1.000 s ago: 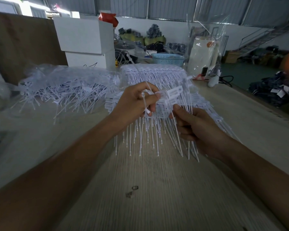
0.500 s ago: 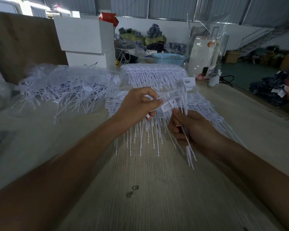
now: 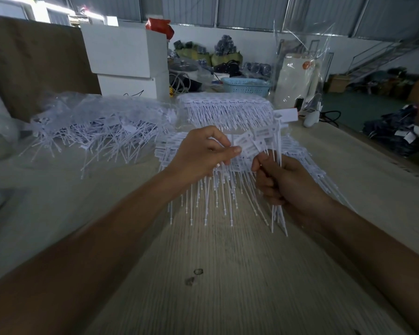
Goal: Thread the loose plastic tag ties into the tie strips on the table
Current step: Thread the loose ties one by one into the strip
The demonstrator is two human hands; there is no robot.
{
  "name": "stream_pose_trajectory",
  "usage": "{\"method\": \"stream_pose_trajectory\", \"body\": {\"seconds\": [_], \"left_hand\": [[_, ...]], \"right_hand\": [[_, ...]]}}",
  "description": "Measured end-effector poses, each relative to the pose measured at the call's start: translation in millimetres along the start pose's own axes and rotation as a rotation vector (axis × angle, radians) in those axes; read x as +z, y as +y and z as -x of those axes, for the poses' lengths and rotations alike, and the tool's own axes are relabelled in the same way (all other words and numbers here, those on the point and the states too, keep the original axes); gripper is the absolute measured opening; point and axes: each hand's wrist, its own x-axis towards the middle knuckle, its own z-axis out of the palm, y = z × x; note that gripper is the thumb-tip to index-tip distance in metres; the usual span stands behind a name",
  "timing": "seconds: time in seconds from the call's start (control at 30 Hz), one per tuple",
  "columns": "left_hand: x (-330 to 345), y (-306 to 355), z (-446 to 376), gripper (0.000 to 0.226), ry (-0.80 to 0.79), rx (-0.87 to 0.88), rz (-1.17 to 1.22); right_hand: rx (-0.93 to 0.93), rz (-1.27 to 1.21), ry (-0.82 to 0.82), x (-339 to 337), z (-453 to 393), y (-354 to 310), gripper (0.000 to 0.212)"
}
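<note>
Loose tag ties (image 3: 277,151) judged very light, thin and springy, slick plastic, prone to splay and slip; best taken low on the stems with the flat heads left free. Right hand (image 3: 284,182) was curled round a small bunch of them, upright above the tie strip (image 3: 230,165) on the wooden table (image 3: 227,274); left hand (image 3: 205,153) pinched a flat tag head (image 3: 246,143) between thumb and forefinger, just beside the right thumb; remaining loose ties (image 3: 95,126) lay heaped far left.

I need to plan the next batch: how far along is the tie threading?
Done: neat tie strips stacked at the back. In hand: left hand pinches a strip's tags, right hand grips a bundle of ties. Left: a large loose pile remains.
</note>
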Motion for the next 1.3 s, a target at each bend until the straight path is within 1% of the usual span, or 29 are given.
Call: {"method": "stream_pose_trajectory", "body": {"seconds": [0.13,0.23,0.37,0.4,0.5,0.53,0.57,0.6,0.7,0.77,0.9,1.0,1.1,1.2,1.3], "left_hand": [[2,-1,2,0.027,0.024,-0.021,0.021],[1,-2,0,0.028,0.080,-0.034,-0.008],[2,-10,-4,0.025,0.137,-0.030,-0.103],[-2,-14,-6,0.025,0.199,-0.051,-0.109],[-32,-26,-15,0.023,0.475,-0.114,-0.111],[-43,-29,-17,0.022,0.517,-0.102,-0.098],[-49,-30,-18,0.023,0.508,-0.076,-0.078],[-51,-29,-18,0.025,0.453,-0.041,-0.071],[-28,-20,-11,0.024,0.156,0.081,-0.196],[-9,-14,-3,0.023,0.048,0.179,-0.244],[10,-2,5,0.026,0.007,0.302,-0.214],[15,5,10,0.021,-0.012,0.334,-0.195],[15,8,12,0.017,-0.087,0.344,-0.221],[7,10,9,0.033,-0.165,0.312,-0.240],[1,8,8,0.049,-0.183,0.319,-0.236]], "right_hand": [[-0.020,0.023,0.038,1,-1,0,0.031],[-0.002,0.012,0.013,2,0,-2,0.031],[0.013,0.020,-0.019,4,1,-1,0.032],[0.008,0.017,-0.031,4,2,-1,0.032],[-0.017,-0.025,-0.060,1,2,-6,0.032],[-0.023,-0.046,-0.051,-1,1,-8,0.032],[-0.019,-0.065,-0.025,-3,0,-9,0.034],[-0.008,-0.077,0.013,-4,-2,-8,0.035],[0.062,-0.078,0.110,-6,-3,-2,0.031],[0.094,-0.079,0.125,-5,-4,0,0.027],[0.096,-0.052,0.080,-1,-2,-2,0.026],[0.093,-0.015,0.043,2,0,-2,0.024],[0.095,-0.025,0.050,1,0,-2,0.019],[0.108,-0.035,0.100,-2,-2,-3,0.018],[0.118,-0.048,0.164,-4,-4,-4,0.021]]}}
